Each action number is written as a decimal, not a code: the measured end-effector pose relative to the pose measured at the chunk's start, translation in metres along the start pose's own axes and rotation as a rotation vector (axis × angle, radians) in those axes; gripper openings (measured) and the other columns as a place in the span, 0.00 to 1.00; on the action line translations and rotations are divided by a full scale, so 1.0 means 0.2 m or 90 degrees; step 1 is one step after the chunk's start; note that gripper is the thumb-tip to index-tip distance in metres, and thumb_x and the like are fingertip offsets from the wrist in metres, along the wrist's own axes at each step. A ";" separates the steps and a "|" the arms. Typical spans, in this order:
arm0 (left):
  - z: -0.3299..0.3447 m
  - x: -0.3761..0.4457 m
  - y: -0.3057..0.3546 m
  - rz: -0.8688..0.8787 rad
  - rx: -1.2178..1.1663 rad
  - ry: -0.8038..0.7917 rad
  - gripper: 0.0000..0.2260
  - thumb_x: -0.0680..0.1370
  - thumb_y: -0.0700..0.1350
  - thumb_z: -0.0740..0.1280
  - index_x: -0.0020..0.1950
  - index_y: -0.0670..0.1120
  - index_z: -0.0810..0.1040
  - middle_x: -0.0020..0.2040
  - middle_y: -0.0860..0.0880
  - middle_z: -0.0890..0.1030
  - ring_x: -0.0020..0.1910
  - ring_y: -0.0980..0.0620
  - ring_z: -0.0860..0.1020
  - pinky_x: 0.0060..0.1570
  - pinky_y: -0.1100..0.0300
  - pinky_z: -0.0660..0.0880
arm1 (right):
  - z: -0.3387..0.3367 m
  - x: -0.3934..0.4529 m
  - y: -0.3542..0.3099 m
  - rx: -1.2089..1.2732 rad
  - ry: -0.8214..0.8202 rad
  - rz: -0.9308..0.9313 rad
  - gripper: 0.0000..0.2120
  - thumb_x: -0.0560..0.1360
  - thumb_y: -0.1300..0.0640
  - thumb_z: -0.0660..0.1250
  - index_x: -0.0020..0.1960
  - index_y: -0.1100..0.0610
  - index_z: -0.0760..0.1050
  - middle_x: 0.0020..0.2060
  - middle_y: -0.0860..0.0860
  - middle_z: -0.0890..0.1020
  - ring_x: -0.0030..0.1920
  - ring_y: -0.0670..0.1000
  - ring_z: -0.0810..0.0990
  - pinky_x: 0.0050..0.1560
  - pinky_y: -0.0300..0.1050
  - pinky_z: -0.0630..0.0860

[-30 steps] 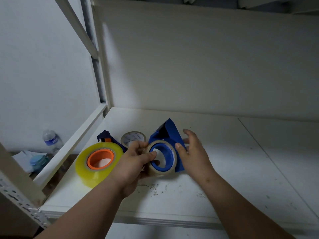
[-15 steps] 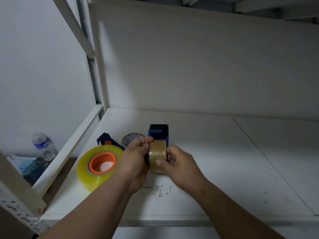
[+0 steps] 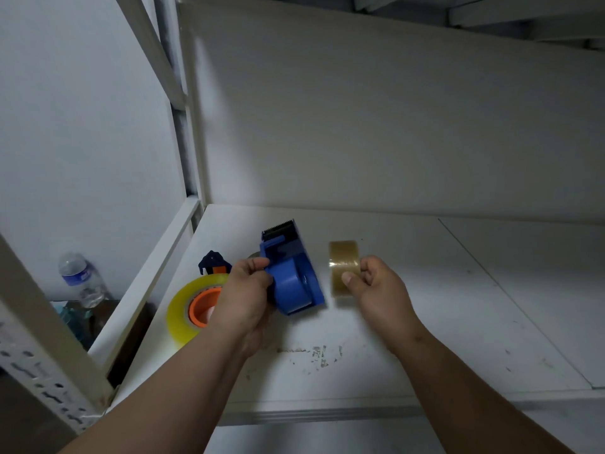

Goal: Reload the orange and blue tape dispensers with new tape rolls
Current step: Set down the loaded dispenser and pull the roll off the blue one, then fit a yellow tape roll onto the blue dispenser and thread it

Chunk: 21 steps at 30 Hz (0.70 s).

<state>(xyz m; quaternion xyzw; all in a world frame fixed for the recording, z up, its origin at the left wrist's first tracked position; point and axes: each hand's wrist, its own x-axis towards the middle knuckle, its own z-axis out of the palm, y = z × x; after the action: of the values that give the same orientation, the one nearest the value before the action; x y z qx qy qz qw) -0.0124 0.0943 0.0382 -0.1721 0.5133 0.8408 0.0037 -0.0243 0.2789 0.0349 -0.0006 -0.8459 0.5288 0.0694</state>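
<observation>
The left hand (image 3: pixel 244 296) gripped the blue tape dispenser (image 3: pixel 293 276) from its left side, fingers curled round the body and holding it just above the shelf (image 3: pixel 442 322), toothed cutter pointing toward the shelf's back edge. The right hand (image 3: pixel 376 286) pinched a brownish tape roll (image 3: pixel 343 267) between thumb and fingers, edge-on, just beside the dispenser's right face but apart from it. The step in hand looked like parting or mating roll and hub; which of the two could not be told from this view alone. To do it well, the roll's bore ought to be lined up square with the blue hub and moved straight along the hub's axis, with the left hand keeping the dispenser from twisting; any tilt would likely bind the core. Near the shelf's left edge lay a large yellow tape roll (image 3: pixel 183 309) on an orange core (image 3: pixel 204 306), partly behind the left wrist, with a dark blue piece (image 3: pixel 212 262) just behind it. A water bottle (image 3: pixel 80 278) stood below, past the frame. Nothing lay between roll and dispenser.
</observation>
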 end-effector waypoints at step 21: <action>-0.19 -0.04 0.11 0.053 -0.009 -0.011 0.11 0.77 0.33 0.55 0.47 0.46 0.74 0.47 0.42 0.80 0.41 0.44 0.76 0.40 0.48 0.74 | 0.21 0.10 0.12 -0.530 -0.023 -0.133 0.23 0.68 0.64 0.61 0.60 0.49 0.75 0.57 0.49 0.79 0.59 0.55 0.74 0.57 0.46 0.67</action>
<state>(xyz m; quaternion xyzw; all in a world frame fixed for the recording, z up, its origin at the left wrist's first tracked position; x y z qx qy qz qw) 0.0018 0.0525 0.0437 -0.1434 0.5141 0.8452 -0.0281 -0.0508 0.2535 -0.0030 0.0663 -0.9838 0.1321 0.1016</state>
